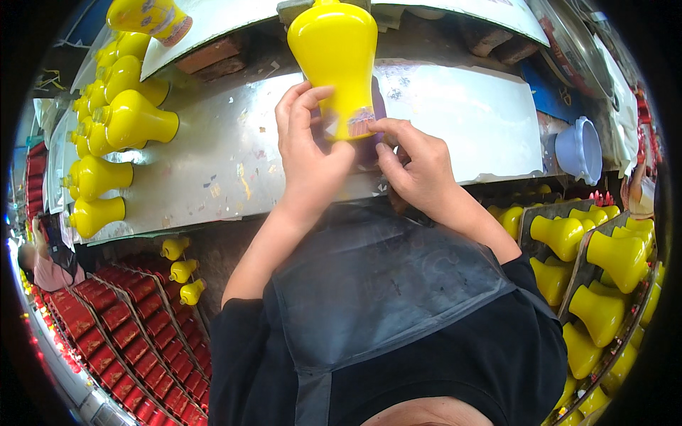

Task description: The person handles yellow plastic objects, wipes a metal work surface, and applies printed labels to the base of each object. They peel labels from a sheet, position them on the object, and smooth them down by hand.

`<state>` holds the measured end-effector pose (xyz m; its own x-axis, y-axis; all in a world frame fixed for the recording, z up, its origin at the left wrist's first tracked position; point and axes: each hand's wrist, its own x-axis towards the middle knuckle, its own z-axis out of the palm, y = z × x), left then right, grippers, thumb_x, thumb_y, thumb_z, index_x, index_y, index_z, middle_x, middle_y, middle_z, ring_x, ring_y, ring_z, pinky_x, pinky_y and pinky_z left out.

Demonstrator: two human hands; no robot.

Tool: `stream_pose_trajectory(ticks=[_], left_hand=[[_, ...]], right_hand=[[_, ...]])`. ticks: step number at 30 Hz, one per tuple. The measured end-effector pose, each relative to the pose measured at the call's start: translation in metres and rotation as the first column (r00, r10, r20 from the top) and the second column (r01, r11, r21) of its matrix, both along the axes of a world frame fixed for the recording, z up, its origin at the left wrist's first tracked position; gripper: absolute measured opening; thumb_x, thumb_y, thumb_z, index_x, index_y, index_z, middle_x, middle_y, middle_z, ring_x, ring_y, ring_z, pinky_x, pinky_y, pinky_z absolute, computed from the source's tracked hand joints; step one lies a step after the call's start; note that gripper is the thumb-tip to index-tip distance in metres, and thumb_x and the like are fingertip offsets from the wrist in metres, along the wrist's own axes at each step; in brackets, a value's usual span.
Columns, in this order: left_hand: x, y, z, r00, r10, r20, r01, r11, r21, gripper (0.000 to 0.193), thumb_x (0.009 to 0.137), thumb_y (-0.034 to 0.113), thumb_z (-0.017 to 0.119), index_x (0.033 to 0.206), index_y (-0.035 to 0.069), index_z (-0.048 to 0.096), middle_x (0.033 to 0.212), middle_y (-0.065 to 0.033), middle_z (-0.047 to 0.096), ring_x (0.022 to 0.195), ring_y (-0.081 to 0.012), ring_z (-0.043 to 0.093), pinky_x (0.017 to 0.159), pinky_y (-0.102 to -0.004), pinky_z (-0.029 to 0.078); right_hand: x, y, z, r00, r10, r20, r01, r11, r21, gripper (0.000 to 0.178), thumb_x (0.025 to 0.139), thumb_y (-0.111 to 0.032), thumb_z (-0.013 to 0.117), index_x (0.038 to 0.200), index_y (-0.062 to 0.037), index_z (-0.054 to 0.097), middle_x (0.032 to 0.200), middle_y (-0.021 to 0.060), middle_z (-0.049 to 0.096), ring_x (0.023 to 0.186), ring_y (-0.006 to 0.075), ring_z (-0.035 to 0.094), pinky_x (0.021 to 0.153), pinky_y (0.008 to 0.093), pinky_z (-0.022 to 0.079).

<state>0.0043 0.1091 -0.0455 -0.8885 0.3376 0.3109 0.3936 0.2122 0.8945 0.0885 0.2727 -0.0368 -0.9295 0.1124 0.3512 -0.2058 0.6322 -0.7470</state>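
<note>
A glossy yellow vase [334, 50], wide at the shoulder and narrower below, is in front of me with its base toward me. My left hand [307, 138] grips its lower left side, fingers along the wall and thumb near the base. A patterned decal [361, 121] with a reddish striped edge lies on the vase near the base. My right hand [419, 156] is curled beside it, index fingertip at the decal's right edge and thumb just below. Whether the thumb touches the vase is hard to tell.
Several yellow vases [142, 119] stand at the left of the metal table [213, 142]. White sheets [462, 121] cover its right part, with a pale blue bucket [579, 150] at the end. Racks of yellow vases [595, 312] are at lower right, red items [114, 334] at lower left.
</note>
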Motion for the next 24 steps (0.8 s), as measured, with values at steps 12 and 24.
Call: stream_pose_trajectory(ticks=[12, 24], left_hand=[[0.001, 0.003, -0.002, 0.987, -0.040, 0.155, 0.022, 0.993, 0.112, 0.063, 0.076, -0.001, 0.060, 0.137, 0.009, 0.048, 0.142, -0.0092, 0.039, 0.126, -0.0218, 0.045, 0.110, -0.0383, 0.038], [0.000, 0.002, -0.013, 0.952, -0.092, 0.294, 0.037, 0.982, 0.186, 0.073, 0.074, -0.005, 0.053, 0.143, 0.012, 0.040, 0.129, -0.0113, 0.040, 0.117, -0.0226, 0.047, 0.105, -0.0357, 0.042]], right_hand=[[0.001, -0.001, -0.003, 1.000, -0.008, 0.027, 0.010, 0.997, -0.078, 0.032, 0.087, 0.004, 0.065, 0.118, -0.0040, 0.068, 0.095, 0.0087, 0.071, 0.059, 0.0108, 0.063, 0.055, 0.0239, 0.050], [0.001, -0.001, -0.007, 1.000, 0.001, 0.027, 0.001, 0.995, -0.096, 0.034, 0.087, 0.003, 0.065, 0.121, -0.0037, 0.067, 0.104, 0.0098, 0.073, 0.060, 0.0093, 0.064, 0.055, 0.0224, 0.050]])
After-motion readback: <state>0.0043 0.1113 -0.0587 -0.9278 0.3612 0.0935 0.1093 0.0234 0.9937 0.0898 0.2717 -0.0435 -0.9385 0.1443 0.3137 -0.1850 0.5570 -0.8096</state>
